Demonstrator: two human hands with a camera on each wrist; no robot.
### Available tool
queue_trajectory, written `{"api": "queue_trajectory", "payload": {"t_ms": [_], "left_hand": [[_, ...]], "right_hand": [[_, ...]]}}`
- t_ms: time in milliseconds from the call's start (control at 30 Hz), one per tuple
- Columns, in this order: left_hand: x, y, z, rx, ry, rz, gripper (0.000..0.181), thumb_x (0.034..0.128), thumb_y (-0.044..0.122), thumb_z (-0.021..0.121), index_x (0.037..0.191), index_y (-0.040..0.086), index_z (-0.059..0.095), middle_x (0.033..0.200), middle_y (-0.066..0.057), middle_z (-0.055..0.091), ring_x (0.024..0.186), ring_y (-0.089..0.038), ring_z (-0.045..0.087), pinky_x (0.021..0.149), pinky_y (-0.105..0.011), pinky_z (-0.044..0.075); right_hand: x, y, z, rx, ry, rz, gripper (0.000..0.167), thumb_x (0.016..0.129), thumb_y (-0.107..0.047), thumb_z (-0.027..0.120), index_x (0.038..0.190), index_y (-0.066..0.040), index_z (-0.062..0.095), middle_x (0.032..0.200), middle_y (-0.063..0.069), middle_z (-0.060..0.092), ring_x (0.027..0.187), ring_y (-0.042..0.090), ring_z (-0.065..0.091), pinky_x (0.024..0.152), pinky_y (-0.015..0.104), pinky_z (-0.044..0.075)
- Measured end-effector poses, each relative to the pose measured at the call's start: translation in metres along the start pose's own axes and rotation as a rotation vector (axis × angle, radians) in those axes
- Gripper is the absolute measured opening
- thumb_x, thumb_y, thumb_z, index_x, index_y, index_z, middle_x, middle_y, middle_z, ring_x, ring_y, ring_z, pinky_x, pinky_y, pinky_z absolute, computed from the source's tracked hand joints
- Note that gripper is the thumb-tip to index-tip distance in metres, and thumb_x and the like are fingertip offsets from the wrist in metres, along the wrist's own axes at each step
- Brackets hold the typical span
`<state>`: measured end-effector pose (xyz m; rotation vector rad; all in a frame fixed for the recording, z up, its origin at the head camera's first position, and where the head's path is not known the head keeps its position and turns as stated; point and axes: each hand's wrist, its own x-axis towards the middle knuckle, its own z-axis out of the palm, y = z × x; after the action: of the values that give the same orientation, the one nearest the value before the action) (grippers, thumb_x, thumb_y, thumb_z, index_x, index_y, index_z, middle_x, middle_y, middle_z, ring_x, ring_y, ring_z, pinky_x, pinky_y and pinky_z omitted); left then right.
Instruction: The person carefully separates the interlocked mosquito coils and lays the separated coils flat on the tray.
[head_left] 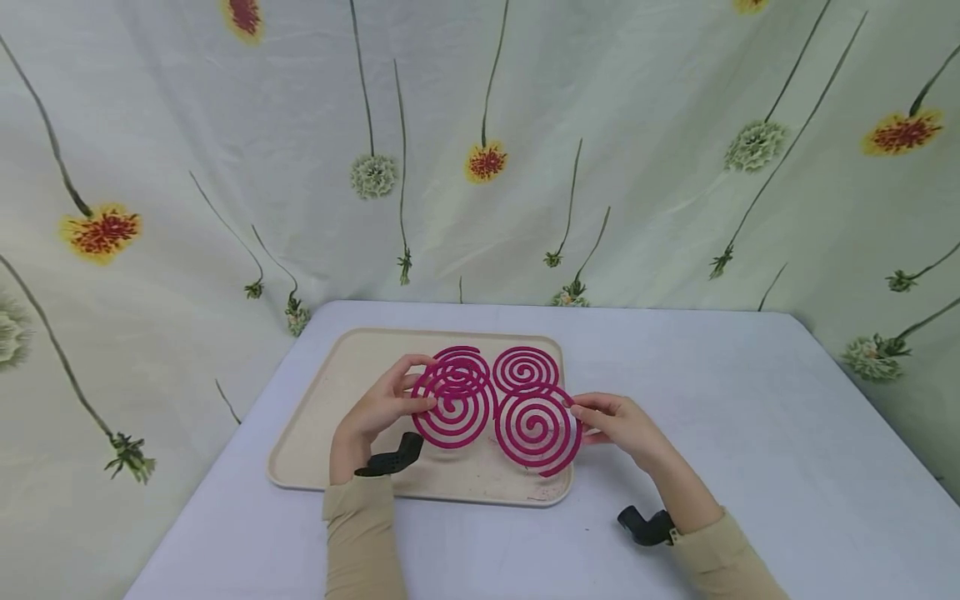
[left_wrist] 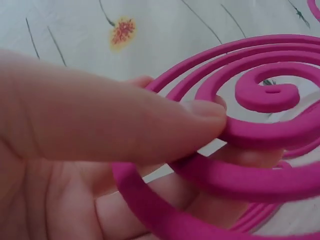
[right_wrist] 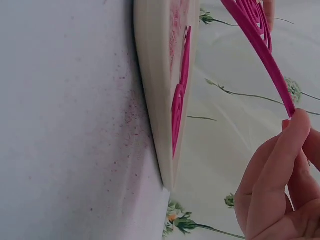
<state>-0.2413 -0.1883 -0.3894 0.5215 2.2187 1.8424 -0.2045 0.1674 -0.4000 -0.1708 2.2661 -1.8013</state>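
Observation:
My left hand [head_left: 377, 407] pinches the left edge of a magenta mosquito coil [head_left: 452, 407] held above the tray. In the left wrist view, the thumb presses on top of the coil's rings [left_wrist: 270, 100] with fingers beneath. A second mosquito coil [head_left: 535, 427], beside the first, is pinched at its right edge by my right hand [head_left: 621, 427]. The right wrist view shows that coil [right_wrist: 265, 55] raised and tilted between thumb and fingers. Behind them, two more mosquito coils lie on the tray, one at right [head_left: 525, 372] and one partly covered at left [head_left: 457, 349].
The beige tray [head_left: 315, 433] has a raised rim and sits on a white-covered table [head_left: 675, 367]. Magenta crumbs [right_wrist: 131, 117] are scattered by the tray's edge. A flower-printed cloth [head_left: 450, 233] hangs behind. Black devices [head_left: 647, 527] are strapped to both wrists.

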Motion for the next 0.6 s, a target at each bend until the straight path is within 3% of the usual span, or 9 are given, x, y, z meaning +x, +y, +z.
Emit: {"api": "queue_trajectory", "payload": {"t_ms": [133, 367, 500, 600], "left_hand": [[0.0, -0.01, -0.003, 0.02, -0.027, -0.03, 0.05, 0.0869, 0.001, 0.062, 0.132, 0.007, 0.04, 0.115, -0.027, 0.058, 0.091, -0.027, 0.064, 0.08, -0.039, 0.054], [0.003, -0.023, -0.006, 0.042, -0.063, -0.06, 0.049, 0.0871, -0.003, 0.059, 0.132, 0.003, 0.04, 0.101, -0.022, 0.063, 0.073, -0.02, 0.064, 0.062, -0.033, 0.056], [0.003, -0.026, -0.004, 0.069, -0.043, -0.089, 0.049, 0.085, -0.005, 0.059, 0.13, -0.001, 0.041, 0.098, -0.021, 0.064, 0.075, -0.021, 0.064, 0.065, -0.032, 0.055], [0.004, -0.028, -0.002, 0.1, 0.014, -0.129, 0.048, 0.0824, -0.005, 0.062, 0.127, -0.001, 0.045, 0.099, -0.02, 0.063, 0.08, -0.023, 0.063, 0.069, -0.032, 0.054]], "right_hand": [[0.002, 0.005, 0.006, 0.002, -0.023, 0.014, 0.038, 0.092, -0.018, 0.061, 0.119, 0.007, 0.058, 0.095, 0.008, 0.064, 0.08, 0.014, 0.06, 0.072, 0.03, 0.056], [0.003, 0.012, 0.015, -0.055, -0.021, -0.007, 0.032, 0.092, -0.013, 0.06, 0.116, 0.009, 0.059, 0.091, 0.007, 0.063, 0.079, 0.014, 0.061, 0.071, 0.032, 0.056], [0.003, 0.014, 0.016, -0.088, -0.012, -0.02, 0.031, 0.091, -0.01, 0.061, 0.116, 0.009, 0.059, 0.09, 0.008, 0.063, 0.081, 0.015, 0.061, 0.071, 0.033, 0.057], [0.004, 0.014, 0.017, -0.095, -0.005, -0.019, 0.032, 0.09, -0.008, 0.062, 0.117, 0.009, 0.058, 0.091, 0.008, 0.063, 0.082, 0.017, 0.062, 0.071, 0.034, 0.056]]}}
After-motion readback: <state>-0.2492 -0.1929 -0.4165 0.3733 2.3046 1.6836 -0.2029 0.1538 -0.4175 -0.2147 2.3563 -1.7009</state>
